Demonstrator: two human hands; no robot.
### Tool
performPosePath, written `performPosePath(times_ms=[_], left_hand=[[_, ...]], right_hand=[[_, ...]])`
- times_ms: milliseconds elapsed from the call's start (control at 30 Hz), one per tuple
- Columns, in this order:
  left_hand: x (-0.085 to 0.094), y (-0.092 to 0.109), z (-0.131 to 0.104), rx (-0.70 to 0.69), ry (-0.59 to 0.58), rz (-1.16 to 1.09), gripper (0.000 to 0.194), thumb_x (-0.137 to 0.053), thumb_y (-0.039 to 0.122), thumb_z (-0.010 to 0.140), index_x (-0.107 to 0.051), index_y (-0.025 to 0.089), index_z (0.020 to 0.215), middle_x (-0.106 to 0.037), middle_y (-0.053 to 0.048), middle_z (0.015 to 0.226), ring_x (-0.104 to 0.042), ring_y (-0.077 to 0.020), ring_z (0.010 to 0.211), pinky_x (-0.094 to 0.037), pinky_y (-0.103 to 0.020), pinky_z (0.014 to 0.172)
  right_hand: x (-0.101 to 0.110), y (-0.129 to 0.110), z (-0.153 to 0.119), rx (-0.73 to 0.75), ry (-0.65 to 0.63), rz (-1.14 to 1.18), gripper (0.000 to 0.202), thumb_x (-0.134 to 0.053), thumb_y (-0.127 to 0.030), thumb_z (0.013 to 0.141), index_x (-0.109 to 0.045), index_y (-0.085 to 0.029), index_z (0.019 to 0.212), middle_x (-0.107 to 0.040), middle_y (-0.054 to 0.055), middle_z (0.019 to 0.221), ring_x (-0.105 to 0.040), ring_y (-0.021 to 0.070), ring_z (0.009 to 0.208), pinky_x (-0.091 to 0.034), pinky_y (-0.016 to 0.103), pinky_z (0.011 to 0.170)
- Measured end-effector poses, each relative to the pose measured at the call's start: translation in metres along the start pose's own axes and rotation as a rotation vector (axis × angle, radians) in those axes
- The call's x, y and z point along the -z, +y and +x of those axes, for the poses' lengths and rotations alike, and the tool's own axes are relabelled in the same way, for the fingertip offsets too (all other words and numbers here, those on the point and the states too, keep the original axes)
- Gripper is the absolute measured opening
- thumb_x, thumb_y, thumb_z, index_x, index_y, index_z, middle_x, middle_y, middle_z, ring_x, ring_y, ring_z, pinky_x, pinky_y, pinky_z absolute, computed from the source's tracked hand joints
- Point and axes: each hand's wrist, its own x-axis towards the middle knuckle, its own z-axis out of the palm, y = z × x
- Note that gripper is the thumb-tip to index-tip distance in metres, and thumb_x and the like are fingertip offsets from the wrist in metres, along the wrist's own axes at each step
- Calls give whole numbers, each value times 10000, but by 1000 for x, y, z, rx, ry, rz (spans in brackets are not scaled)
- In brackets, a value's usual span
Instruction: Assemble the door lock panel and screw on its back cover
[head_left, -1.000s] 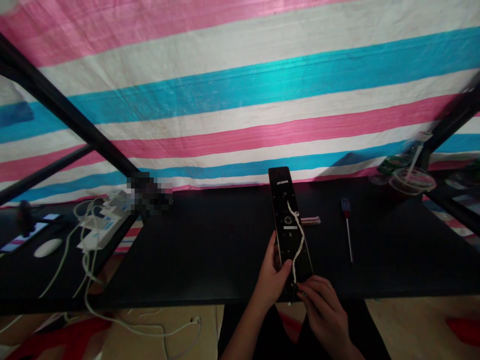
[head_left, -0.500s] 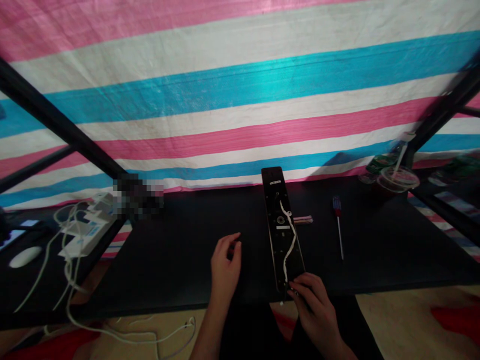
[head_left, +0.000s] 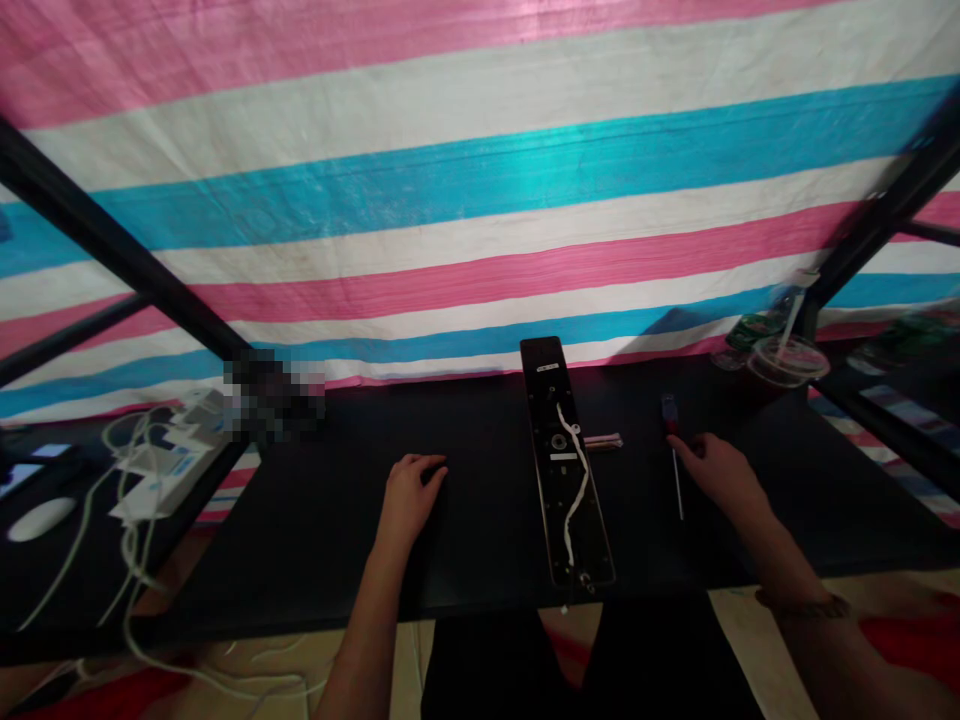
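The right hand [head_left: 727, 482] has left the long black panel [head_left: 553, 500] unheld for the blue-red screwdriver [head_left: 670, 409], its grip unclear; left hand [head_left: 405, 497] loosely open.

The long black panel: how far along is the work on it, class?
Looks done: the panel lies on the table, the white cable along its upper face. In hand: the right hand is at the screwdriver, grip unclear; the left hand is empty. Probably left: the near end, where small parts sit exposed. Screw tightness cannot be told.
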Motion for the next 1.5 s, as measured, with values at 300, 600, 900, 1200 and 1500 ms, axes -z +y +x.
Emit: performPosePath(times_ms=[300, 600, 900, 1200, 1500], left_hand=[[4, 19, 0, -17, 15, -138, 138, -643, 294, 803, -762, 223, 810, -738, -71, 921, -661, -280, 958, -495, -453, 977], [13, 111, -61, 83, -99, -722, 222, -730, 379, 800, -787, 179, 877, -788, -69, 885, -717, -202, 825, -553, -300, 770], [-26, 166, -109, 336, -142, -1214, 266, -878, 365, 673, -800, 169, 835, -756, -54, 771, -658, -142, 715, -507, -235, 674], [-35, 158, -113, 388, -96, -1169, 270, -859, 388, 691, -785, 160, 812, -754, -51, 746, -655, -145, 688, -506, -231, 644], [-40, 151, -126, 378, -144, -1115, 294, -859, 428, 687, -791, 164, 795, -728, -42, 702, -614, -137, 650, -476, -227, 627]], right_hand=[[6, -17, 30, -23, -204, 250, 366, -692, -362, 833, -621, -186, 520, -602, 54, 499, -560, 182, 468, -395, 305, 493], [55, -86, -108, -54, 150, 1590, 380, -932, -418, 621, -714, -157, 789, -721, 37, 695, -615, 112, 499, -500, 208, 437], [51, -112, -167, 35, 145, 1647, 256, -885, -392, 728, -748, -197, 821, -781, 60, 817, -734, 166, 608, -617, 267, 585], [54, -99, -167, 1, 135, 1653, 284, -886, -421, 725, -743, -204, 839, -782, 65, 803, -726, 172, 590, -610, 265, 558], [47, -92, -166, -19, 98, 1641, 274, -890, -423, 715, -743, -216, 818, -752, 46, 780, -703, 152, 595, -599, 237, 554]])
